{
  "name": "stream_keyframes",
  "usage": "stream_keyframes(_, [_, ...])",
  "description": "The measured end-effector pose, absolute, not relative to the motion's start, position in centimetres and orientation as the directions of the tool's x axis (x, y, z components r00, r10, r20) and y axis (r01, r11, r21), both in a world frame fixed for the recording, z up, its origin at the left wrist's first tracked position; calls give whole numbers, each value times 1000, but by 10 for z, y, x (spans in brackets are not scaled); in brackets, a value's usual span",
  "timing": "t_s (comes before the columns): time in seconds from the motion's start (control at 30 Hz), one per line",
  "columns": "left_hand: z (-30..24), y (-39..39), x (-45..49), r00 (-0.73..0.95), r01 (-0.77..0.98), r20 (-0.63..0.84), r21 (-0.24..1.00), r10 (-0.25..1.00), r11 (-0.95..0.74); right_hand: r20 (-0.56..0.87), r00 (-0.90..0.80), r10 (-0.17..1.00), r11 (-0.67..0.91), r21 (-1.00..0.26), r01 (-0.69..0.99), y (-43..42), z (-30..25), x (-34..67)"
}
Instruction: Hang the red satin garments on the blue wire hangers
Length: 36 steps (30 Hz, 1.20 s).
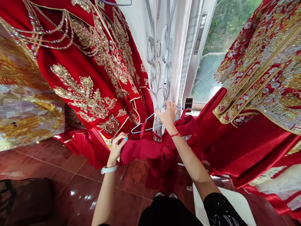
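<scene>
A dark red dress (150,146) with thin straps hangs in front of me on a light blue wire hanger (154,127). My right hand (167,113) is closed around the upper part of the hanger, just below its hook. On the left, my left hand (118,145) pinches the dress's edge, thumb on top of the cloth. One strap loops over the hanger's left arm, another over its right side. The lower part of the dress falls toward the floor in shadow.
Red gowns with gold embroidery, one on the left (94,78) and one on the right (258,88), hang close by. Behind the hanger stands a white scrolled metal grille (158,50) beside a window (209,62). A white stool (230,204) is at lower right, a dark bag-like object (28,201) at lower left.
</scene>
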State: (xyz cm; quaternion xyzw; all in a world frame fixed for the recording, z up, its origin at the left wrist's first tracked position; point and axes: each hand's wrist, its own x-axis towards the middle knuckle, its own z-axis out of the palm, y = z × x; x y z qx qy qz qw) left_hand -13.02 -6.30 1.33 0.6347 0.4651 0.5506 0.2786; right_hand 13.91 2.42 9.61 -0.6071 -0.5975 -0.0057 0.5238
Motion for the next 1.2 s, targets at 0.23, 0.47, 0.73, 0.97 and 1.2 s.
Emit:
stream_keyframes(0.23, [63,-35,-120,197,437,461,749,865,-498,605,291,741,256,-655,711,25,96,138])
stream_keyframes(0.47, [93,-9,-90,420,487,409,652,810,-581,617,300,728,243,-641,728,24,94,136])
stream_keyframes(0.73, [100,0,-66,473,492,403,617,784,-614,596,288,750,234,-646,726,24,100,137])
stream_keyframes(0.97, [102,4,-70,496,533,381,576,780,-620,739,293,606,507,-643,574,-30,45,113])
stream_keyframes(1.2, [102,13,-74,503,551,313,603,806,-578,597,35,801,518,-722,459,-31,25,82])
